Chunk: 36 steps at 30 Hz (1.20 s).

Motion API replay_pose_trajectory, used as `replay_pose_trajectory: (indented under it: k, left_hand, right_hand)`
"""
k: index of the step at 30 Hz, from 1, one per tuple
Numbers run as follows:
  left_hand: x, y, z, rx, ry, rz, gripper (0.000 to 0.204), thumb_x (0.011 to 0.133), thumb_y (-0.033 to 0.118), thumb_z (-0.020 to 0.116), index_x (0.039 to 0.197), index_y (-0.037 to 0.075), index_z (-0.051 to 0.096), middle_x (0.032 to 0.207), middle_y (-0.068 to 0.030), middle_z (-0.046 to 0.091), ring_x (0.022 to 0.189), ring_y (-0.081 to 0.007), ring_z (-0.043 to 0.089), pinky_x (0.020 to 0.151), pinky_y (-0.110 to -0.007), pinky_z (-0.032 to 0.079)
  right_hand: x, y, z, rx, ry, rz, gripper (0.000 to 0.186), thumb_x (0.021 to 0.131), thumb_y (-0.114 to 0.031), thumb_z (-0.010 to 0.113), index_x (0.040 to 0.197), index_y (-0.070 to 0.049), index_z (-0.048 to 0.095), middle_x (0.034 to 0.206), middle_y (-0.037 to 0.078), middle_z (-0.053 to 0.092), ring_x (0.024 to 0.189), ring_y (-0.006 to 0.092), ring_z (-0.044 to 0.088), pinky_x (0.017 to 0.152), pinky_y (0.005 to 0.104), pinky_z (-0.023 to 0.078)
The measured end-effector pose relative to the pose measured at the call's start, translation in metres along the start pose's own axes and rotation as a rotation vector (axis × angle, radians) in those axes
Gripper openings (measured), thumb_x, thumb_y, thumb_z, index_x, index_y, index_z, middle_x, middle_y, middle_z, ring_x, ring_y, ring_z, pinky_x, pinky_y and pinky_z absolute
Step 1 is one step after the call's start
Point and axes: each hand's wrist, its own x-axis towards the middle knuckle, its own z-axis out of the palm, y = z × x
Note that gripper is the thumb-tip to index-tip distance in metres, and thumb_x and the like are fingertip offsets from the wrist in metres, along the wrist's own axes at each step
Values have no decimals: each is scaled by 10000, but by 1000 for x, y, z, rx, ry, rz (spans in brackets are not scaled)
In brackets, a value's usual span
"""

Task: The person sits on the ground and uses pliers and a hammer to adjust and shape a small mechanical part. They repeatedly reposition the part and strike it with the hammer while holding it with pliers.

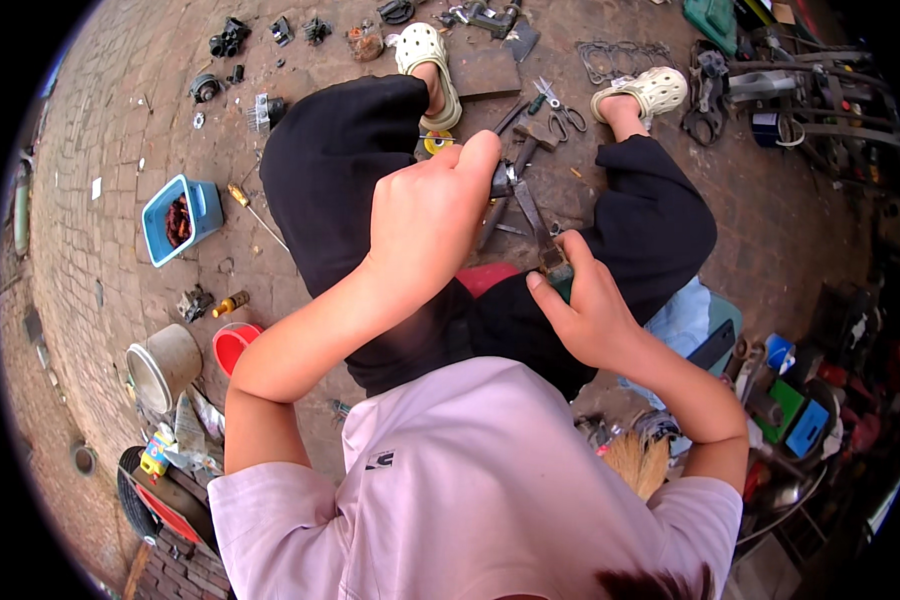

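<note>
"Where is the dark metal bar (534, 215)?"

"Between the two hands, above the paved ground (245, 150), slanting from the left fist toward the right hand (582, 305)."

"And the grip on each side?"

"The right thumb and fingers are closed round the bar's near end. The left hand (425, 220) is curled tight beside the far end, but its fingertips are hidden, so what it holds cannot be told."

"How should the bar handle?"

"Probably stiff and fairly heavy for its width, unlikely to break; the surface looks dark and worn, perhaps greasy enough to slip. The near end, where the right hand sits, seems the safest hold, with fingers away from the far end in case it has a sharp edge."

"What about room?"

"The left trouser leg (340, 170) and right trouser leg (660, 215) bound the space at the sides. Scissors (557, 104) lie beyond the hands, so reaching forward looks cramped. Lifting toward the body seems freer. Outside the left leg, a long screwdriver (238, 195) lies near a blue tub (208, 208)."
</note>
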Motion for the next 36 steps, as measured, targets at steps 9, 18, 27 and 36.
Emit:
replay_pose_trajectory:
  k: [9, 18, 27, 36]
  left_hand:
    - [-11, -1, -2, -101, -120, -69, 342, 700, 48, 716, 911, 75, 448, 713, -122, 591, 635, -366, 614, 520, -448, 478]
    - [-16, 1, -3, -248, -188, -131, 317, 734, 48, 707, 942, 57, 468, 697, -155, 595, 677, -386, 616, 569, -471, 478]
    - [-19, 1, 5, -495, -207, -221, 305, 729, 12, 710, 940, 38, 490, 650, -183, 577, 681, -416, 598, 575, -465, 463]
    - [-11, 4, -3, -289, -138, -101, 383, 686, 14, 734, 947, 69, 459, 742, -141, 590, 706, -400, 605, 569, -450, 471]
  right_hand:
    - [-5, 9, 10, -76, 36, -29, 248, 878, -74, 604, 1021, 25, 427, 672, 211, 553, 639, 431, 561, 596, 434, 419]
    - [-7, 13, 7, -195, 16, -43, 365, 801, -66, 661, 1002, 48, 378, 735, 279, 609, 723, 481, 608, 644, 510, 477]
    - [-5, 17, 0, -228, 39, -81, 368, 806, -81, 678, 1017, 29, 396, 792, 258, 623, 777, 469, 611, 659, 495, 476]
    - [-13, 4, -11, 41, -96, -15, 369, 911, -158, 606, 1139, 51, 404, 937, 288, 621, 917, 477, 595, 777, 468, 471]
